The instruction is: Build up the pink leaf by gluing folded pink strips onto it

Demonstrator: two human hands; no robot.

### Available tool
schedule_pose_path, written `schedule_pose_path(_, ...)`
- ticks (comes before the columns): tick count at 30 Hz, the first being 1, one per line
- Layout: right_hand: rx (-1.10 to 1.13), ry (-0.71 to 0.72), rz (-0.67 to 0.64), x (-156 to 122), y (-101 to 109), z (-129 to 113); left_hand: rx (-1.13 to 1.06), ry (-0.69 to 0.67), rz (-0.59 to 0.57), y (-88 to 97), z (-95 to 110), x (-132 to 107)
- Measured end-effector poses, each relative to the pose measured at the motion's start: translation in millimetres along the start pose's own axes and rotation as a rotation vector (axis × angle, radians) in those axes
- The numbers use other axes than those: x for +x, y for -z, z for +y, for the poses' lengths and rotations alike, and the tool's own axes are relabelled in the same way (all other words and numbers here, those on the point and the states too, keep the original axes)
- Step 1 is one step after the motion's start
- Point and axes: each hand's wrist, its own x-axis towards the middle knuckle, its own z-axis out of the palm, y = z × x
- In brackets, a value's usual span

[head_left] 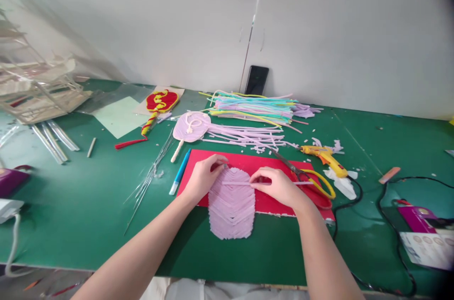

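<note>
A pale lilac panel [232,215], built of pipe cleaners in a chevron pattern, lies over the front edge of a red board [276,205]. My right hand [275,186] pinches a lilac pipe cleaner [236,183] that runs level across the panel's upper part and sticks out past the wrist. At the panel's upper left corner is my left hand [207,174], its thumb and fingertips closed together; what they hold, if anything, is too small to make out. Scissors [321,184] with yellow and red handles rest on the board beside my right hand.
Behind the board lie a lilac fan [191,126], a red and yellow fan [161,101] and bundled coloured pipe cleaners [253,106]. A yellow glue gun [326,158] with a black cord is at right. Thin wires [152,172] and a blue pen [180,171] lie left; a phone [257,80] leans behind.
</note>
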Motion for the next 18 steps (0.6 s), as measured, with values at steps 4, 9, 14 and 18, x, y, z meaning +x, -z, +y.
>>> schedule_pose_path(4,-0.032,0.004,-0.002,1.3,-0.5,0.9,-0.028,0.064,0.036,-0.8,-2.2,2.2)
schedule_pose_path(9,0.006,-0.026,0.014,3.5,-2.3,0.9,-0.164,0.184,0.11,0.0,-2.9,4.9)
schedule_pose_path(14,0.009,-0.032,0.022,3.8,-3.3,-0.9,-0.205,0.182,0.094,-0.3,-3.3,2.9)
schedule_pose_path(18,0.005,0.006,0.035,3.9,-4.9,-3.6,-0.206,0.189,0.07,0.6,-3.4,2.2)
